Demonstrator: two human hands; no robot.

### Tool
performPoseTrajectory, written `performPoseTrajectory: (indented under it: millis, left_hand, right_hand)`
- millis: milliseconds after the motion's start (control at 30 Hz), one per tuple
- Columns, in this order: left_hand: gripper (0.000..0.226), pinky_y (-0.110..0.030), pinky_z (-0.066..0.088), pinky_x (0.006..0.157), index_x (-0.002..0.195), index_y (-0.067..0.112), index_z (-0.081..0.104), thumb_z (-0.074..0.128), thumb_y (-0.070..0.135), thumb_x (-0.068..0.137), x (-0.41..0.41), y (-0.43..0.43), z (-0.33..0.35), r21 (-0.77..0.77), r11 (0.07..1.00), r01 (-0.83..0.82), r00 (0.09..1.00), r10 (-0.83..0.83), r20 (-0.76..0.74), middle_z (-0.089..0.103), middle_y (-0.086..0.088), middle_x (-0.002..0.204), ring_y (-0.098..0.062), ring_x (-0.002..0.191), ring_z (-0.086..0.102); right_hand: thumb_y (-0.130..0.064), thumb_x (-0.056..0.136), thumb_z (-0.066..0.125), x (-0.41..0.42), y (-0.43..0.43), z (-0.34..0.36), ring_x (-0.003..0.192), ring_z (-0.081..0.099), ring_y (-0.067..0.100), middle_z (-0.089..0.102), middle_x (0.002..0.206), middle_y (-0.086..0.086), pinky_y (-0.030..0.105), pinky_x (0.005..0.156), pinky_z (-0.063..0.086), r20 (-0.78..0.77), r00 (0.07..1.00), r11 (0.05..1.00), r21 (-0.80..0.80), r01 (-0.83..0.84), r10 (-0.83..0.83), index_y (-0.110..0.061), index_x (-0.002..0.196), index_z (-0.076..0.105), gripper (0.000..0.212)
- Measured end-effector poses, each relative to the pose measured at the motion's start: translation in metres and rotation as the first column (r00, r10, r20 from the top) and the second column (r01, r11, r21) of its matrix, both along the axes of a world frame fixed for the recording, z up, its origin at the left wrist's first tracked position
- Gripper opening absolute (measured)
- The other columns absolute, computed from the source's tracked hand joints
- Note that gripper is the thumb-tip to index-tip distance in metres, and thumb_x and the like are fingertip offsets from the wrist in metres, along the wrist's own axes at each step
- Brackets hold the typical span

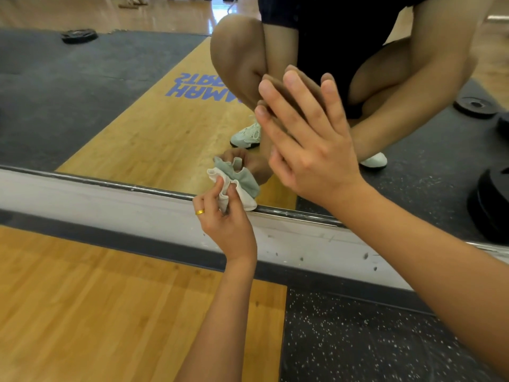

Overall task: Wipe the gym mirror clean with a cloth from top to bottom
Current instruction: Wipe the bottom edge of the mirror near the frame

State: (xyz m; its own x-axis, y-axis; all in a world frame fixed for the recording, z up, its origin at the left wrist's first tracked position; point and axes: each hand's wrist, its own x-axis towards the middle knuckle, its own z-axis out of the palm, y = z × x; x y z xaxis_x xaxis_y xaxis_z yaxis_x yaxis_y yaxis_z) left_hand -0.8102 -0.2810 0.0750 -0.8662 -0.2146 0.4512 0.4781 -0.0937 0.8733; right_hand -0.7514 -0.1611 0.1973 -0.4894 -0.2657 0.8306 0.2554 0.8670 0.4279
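The gym mirror (110, 114) fills the upper part of the view and reflects a crouching person, wood flooring and dark mats. Its metal bottom rail (297, 215) runs diagonally above a white wall strip. My left hand (223, 219), wearing a gold ring, pinches a bunched white cloth (234, 190) against the glass just above the rail. My right hand (308, 139) lies flat on the mirror higher up, fingers straight and spread, meeting its own reflection.
Below the white strip (82, 194) runs a dark baseboard (110, 239). Wooden floor (110, 312) lies at the lower left and speckled black rubber matting (371, 348) at the lower right. Weight plates (475, 106) appear as reflections at the mirror's right and upper left.
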Motion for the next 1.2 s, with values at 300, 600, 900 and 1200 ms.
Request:
performPoseTrajectory:
  millis: [300,600,900,1200]
  left_hand:
    - [0.027,-0.019,0.051,0.083,0.116,0.017,0.068,0.072,0.003,0.093,0.035,0.007,0.017,-0.008,0.998,0.058,0.993,-0.059,-0.1,0.049,0.009,0.107,-0.002,0.095,0.057]
    - [0.025,-0.039,0.057,0.082,0.117,-0.002,0.074,0.069,0.012,0.096,0.034,0.021,0.005,-0.32,0.931,0.173,0.908,-0.277,-0.315,0.058,-0.009,0.108,-0.028,0.097,0.061]
    - [0.04,-0.029,0.05,0.092,0.137,-0.006,0.059,0.055,0.0,0.098,0.034,-0.01,-0.004,-0.485,0.862,0.149,0.83,-0.376,-0.412,0.061,0.013,0.113,-0.019,0.105,0.055]
    - [0.043,-0.028,0.049,0.096,0.133,0.002,0.064,0.055,-0.015,0.095,0.01,-0.021,-0.009,-0.589,0.798,0.128,0.756,-0.463,-0.462,0.064,-0.011,0.138,-0.008,0.112,0.049]
  right_hand:
    - [-0.007,0.091,0.06,0.056,0.014,-0.005,0.145,0.043,0.038,0.048,0.153,0.019,0.059,0.122,0.018,-0.086,0.996,0.978,-0.208,-0.001,-0.017,-0.004,0.144,0.058,0.053]
    - [-0.014,0.096,0.058,0.065,0.037,-0.02,0.148,0.036,0.035,0.045,0.157,0.016,0.052,0.125,0.01,-0.042,0.992,0.974,-0.201,0.107,-0.118,-0.009,0.152,0.047,0.058]
    - [0.004,0.094,0.055,0.055,-0.03,-0.063,0.135,0.054,0.034,0.059,0.143,0.019,0.051,0.113,0.04,-0.225,0.969,0.818,-0.573,-0.045,-0.103,-0.003,0.137,0.064,0.044]
    - [-0.027,0.106,0.05,0.067,-0.081,-0.155,0.122,0.059,0.022,0.063,0.134,0.011,0.033,0.101,0.051,-0.004,0.994,0.566,-0.822,-0.066,0.109,-0.005,0.141,0.059,0.042]
